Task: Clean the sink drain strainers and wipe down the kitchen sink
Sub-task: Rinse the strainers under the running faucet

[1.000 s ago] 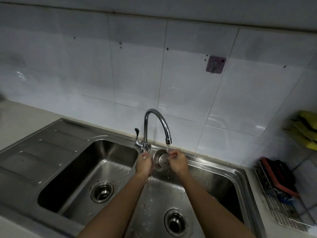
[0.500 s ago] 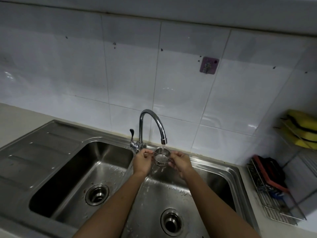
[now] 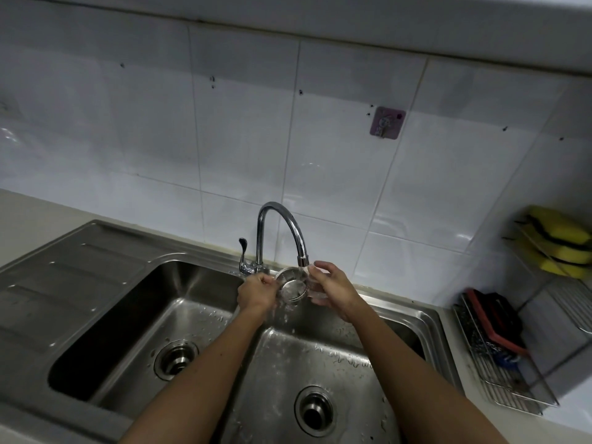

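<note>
A round steel drain strainer is held under the running chrome tap, above the right basin. My left hand grips its left rim. My right hand holds its right side, fingers curled around the edge. Water streams through the strainer and splashes into the basin. The right drain hole stands open below. The left basin has its own drain fitting.
A ribbed draining board lies at the left. A wire rack with a red-and-black item stands on the counter at the right. Yellow sponges sit on a wall shelf above it. A purple hook sticks to the tiles.
The strainer has turned from facing sideways to mouth-up under the stream, and both hands have shifted around its rim. The camera has tilted slightly.
</note>
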`<state>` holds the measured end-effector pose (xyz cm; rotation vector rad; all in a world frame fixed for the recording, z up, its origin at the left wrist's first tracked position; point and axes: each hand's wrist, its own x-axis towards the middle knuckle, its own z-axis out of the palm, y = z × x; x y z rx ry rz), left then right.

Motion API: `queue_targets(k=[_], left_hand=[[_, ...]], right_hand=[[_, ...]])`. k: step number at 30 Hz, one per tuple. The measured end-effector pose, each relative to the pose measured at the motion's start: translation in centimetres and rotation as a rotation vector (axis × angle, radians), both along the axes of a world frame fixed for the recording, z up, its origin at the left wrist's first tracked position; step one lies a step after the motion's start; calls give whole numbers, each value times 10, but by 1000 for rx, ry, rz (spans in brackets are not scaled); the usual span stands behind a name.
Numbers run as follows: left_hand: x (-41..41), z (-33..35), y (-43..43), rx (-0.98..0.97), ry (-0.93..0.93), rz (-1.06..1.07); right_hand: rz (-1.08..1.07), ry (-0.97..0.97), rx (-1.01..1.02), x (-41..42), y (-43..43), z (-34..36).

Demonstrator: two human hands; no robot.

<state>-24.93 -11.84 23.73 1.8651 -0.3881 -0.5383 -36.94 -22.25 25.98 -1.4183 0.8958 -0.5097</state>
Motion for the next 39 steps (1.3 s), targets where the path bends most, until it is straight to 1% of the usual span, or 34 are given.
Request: queue_targets(k=[1,3,5,7,9,11,15,19,21,23,25,27,32,37,39], left_hand=[[1,-2,0,-3,11,28],[-1,-2,1,-3,28,77],[-3,-1,2,3,9,128],[-5,-2,2,9,-5,153],[-9,-3,1,-2,16,162],[-13,-2,0,-7,23,165],[-19,3,0,-14,32,179],[-21,6,2,0,27,172],[-20,4,3,4,20,165],[-20,3,4,6,26,147],[-19,1,5,-12,48,136],[-19,1,5,-20,56,124],[-23,1,7,-16,30,95],[-23,8,13,53,-128,95],[-25,8,14,79,-196,67]], right_hand=[[-54,57,-103,1,1,-4],[-215,74,-279,0,3,-12],[-295,37,-319,-1,9,-15],[-220,1,-251,-1,15,-18],[-105,28,-195,-1,22,-19],[-60,13,-138,-1,25,-21],[-117,-119,10,-2,25,-23],[-103,-147,80,-6,23,-19],[-147,-175,114,-8,20,-17],[-217,-143,102,-9,16,-17],[-273,-20,28,-8,12,-18],[-309,54,-12,-7,11,-20],[-275,29,-45,-2,17,-17],[-219,1,103,-4,18,-16],[-180,40,88,-4,19,-16]])
